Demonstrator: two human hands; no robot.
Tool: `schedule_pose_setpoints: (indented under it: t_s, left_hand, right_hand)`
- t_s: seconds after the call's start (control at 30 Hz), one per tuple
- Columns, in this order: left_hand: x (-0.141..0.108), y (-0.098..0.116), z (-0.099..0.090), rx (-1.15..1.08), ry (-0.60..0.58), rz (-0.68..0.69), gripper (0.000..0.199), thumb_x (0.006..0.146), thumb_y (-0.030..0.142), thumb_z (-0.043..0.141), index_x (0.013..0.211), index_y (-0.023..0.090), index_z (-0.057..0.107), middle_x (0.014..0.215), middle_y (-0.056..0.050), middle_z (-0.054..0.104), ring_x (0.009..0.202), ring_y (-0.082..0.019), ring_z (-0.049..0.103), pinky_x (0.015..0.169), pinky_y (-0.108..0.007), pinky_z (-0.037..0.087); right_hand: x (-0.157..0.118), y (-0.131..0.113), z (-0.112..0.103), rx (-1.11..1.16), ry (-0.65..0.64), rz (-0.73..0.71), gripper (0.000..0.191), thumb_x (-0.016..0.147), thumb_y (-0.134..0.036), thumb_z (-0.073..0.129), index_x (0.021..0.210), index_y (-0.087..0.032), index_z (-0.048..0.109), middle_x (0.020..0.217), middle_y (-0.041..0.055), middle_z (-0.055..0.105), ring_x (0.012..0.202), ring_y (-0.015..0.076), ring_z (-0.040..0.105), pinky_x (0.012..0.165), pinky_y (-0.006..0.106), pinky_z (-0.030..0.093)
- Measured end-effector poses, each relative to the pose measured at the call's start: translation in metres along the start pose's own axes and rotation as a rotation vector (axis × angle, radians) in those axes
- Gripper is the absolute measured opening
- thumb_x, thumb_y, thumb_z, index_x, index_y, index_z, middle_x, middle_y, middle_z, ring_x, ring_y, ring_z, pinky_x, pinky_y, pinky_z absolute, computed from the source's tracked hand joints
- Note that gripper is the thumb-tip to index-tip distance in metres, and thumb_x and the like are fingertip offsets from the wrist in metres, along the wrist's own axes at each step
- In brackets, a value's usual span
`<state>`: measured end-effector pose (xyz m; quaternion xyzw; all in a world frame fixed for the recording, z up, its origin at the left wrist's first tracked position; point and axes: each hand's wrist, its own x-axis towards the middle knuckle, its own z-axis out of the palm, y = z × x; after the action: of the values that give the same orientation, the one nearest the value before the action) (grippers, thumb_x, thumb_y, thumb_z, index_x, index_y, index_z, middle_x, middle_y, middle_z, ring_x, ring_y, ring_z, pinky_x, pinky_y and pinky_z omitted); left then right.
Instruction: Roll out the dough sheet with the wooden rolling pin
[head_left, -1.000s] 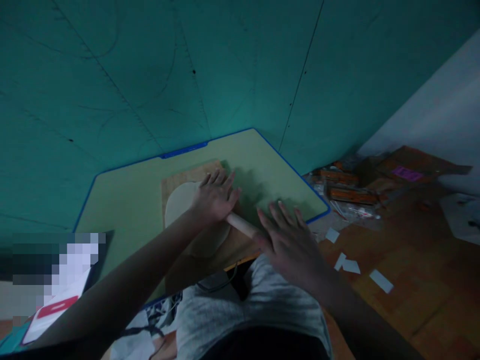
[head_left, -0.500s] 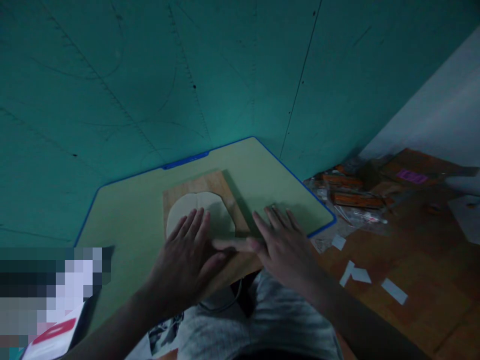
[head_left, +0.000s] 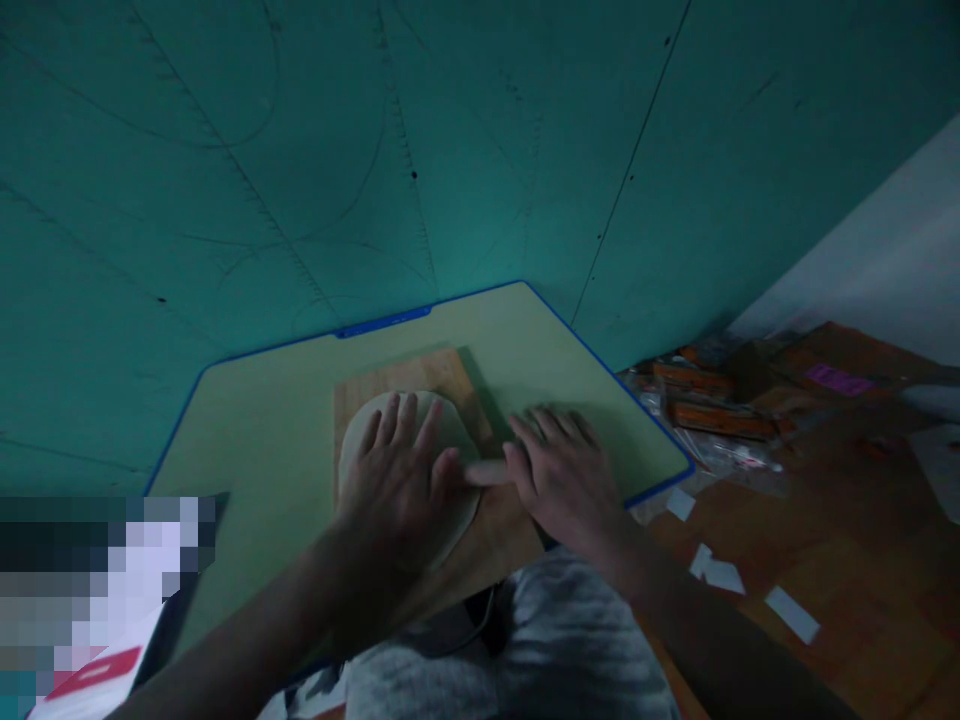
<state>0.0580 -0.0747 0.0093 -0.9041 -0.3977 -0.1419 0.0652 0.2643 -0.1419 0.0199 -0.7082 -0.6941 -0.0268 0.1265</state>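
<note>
A flat, pale, rounded sheet that looks like dough (head_left: 457, 430) lies on a wooden board (head_left: 517, 535). Across its right side runs a light rolling pin (head_left: 489, 473), mostly covered by my hands. My left hand (head_left: 401, 465) rests over the pin above the sheet, its fingers spread and pointing forward. At the pin's right end, my right hand (head_left: 562, 460) presses with its palm, fingers stretched out beyond the board's right edge.
The board sits on a pale table with a blue rim (head_left: 255, 430) against a green wall (head_left: 480, 150). Wrapped items (head_left: 720, 420) and white paper pieces (head_left: 793, 614) lie on the floor at right. A red-and-white object (head_left: 94, 680) is at lower left.
Both hands and the pin have moved forward over the sheet, away from my body. More of the sheet's near part shows. The camera view has shifted slightly.
</note>
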Motion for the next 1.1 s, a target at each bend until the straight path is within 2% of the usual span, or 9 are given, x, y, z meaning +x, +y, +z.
schedule_pose_setpoints:
  t_s: [0.13, 0.33, 0.43, 0.5, 0.63, 0.77, 0.83, 0.93, 1.1]
  left_hand:
    - [-0.009, 0.009, -0.008, -0.013, -0.032, 0.015, 0.053, 0.1, 0.037, 0.035, 0.145, 0.013, 0.046, 0.149, -0.021, 0.052, 0.148, -0.041, 0.034, 0.116, -0.065, 0.03]
    - [0.074, -0.015, 0.005, -0.053, -0.186, -0.092, 0.051, 0.102, 0.038, 0.03, 0.136, 0.008, 0.052, 0.144, -0.023, 0.055, 0.138, -0.036, 0.047, 0.109, -0.054, 0.043]
    - [0.093, -0.017, 0.004, -0.049, -0.202, -0.158, 0.048, 0.102, 0.035, 0.03, 0.129, 0.006, 0.055, 0.135, -0.024, 0.061, 0.129, -0.034, 0.055, 0.103, -0.052, 0.048]
    - [0.083, -0.012, 0.002, -0.03, -0.139, -0.171, 0.047, 0.102, 0.036, 0.031, 0.126, 0.006, 0.057, 0.133, -0.023, 0.062, 0.127, -0.034, 0.057, 0.101, -0.051, 0.048]
    - [0.028, 0.003, 0.001, -0.015, -0.008, -0.09, 0.052, 0.102, 0.047, 0.033, 0.131, 0.011, 0.056, 0.142, -0.023, 0.057, 0.135, -0.036, 0.051, 0.107, -0.054, 0.044]
    - [-0.003, 0.009, 0.004, -0.024, -0.01, -0.04, 0.051, 0.102, 0.045, 0.033, 0.142, 0.016, 0.048, 0.149, -0.017, 0.053, 0.142, -0.033, 0.045, 0.112, -0.054, 0.04]
    - [0.008, 0.006, 0.007, -0.008, -0.025, -0.069, 0.052, 0.102, 0.043, 0.032, 0.143, 0.013, 0.047, 0.149, -0.018, 0.053, 0.143, -0.034, 0.044, 0.113, -0.052, 0.04]
    - [0.051, -0.005, 0.012, 0.0, -0.048, -0.162, 0.054, 0.102, 0.041, 0.03, 0.141, 0.008, 0.048, 0.146, -0.024, 0.054, 0.138, -0.036, 0.049, 0.109, -0.053, 0.043]
    - [0.109, -0.022, 0.009, -0.047, -0.053, -0.136, 0.043, 0.101, 0.032, 0.03, 0.126, 0.011, 0.057, 0.129, -0.021, 0.064, 0.122, -0.033, 0.06, 0.098, -0.049, 0.05]
  right_hand:
    - [-0.02, -0.004, 0.003, -0.034, -0.057, -0.019, 0.058, 0.102, -0.051, 0.037, 0.145, -0.015, 0.054, 0.146, 0.0187, 0.055, 0.14, 0.0381, 0.04, 0.118, 0.059, 0.019]
    - [0.065, 0.014, 0.006, -0.048, -0.144, 0.069, 0.047, 0.103, -0.04, 0.035, 0.127, -0.014, 0.066, 0.132, 0.0185, 0.064, 0.127, 0.0327, 0.052, 0.11, 0.051, 0.031]
    - [0.087, 0.015, 0.001, -0.084, -0.104, 0.118, 0.04, 0.101, -0.033, 0.038, 0.115, -0.012, 0.069, 0.125, 0.0197, 0.066, 0.119, 0.0314, 0.056, 0.104, 0.046, 0.036]
    - [0.077, 0.012, -0.003, -0.082, -0.125, 0.072, 0.041, 0.101, -0.033, 0.037, 0.115, -0.012, 0.07, 0.126, 0.0196, 0.065, 0.12, 0.0308, 0.055, 0.103, 0.045, 0.037]
    - [0.017, 0.002, -0.006, -0.053, -0.152, -0.02, 0.053, 0.105, -0.044, 0.031, 0.134, -0.013, 0.061, 0.133, 0.0193, 0.063, 0.129, 0.0327, 0.051, 0.111, 0.051, 0.031]
    - [-0.018, -0.003, -0.003, -0.057, -0.126, -0.081, 0.064, 0.103, -0.056, 0.033, 0.146, -0.013, 0.051, 0.148, 0.0218, 0.052, 0.139, 0.0384, 0.043, 0.117, 0.058, 0.021]
    - [-0.006, 0.001, 0.001, -0.053, -0.111, -0.069, 0.062, 0.103, -0.055, 0.033, 0.144, -0.014, 0.054, 0.146, 0.0214, 0.054, 0.139, 0.0373, 0.044, 0.117, 0.057, 0.021]
    - [0.042, 0.011, 0.006, -0.026, -0.08, -0.024, 0.052, 0.104, -0.047, 0.034, 0.13, -0.013, 0.065, 0.133, 0.0188, 0.065, 0.131, 0.0314, 0.052, 0.115, 0.05, 0.026]
    - [0.109, 0.019, 0.007, -0.042, -0.042, 0.064, 0.046, 0.104, -0.034, 0.033, 0.111, -0.01, 0.072, 0.118, 0.0188, 0.071, 0.119, 0.0278, 0.059, 0.108, 0.043, 0.035]
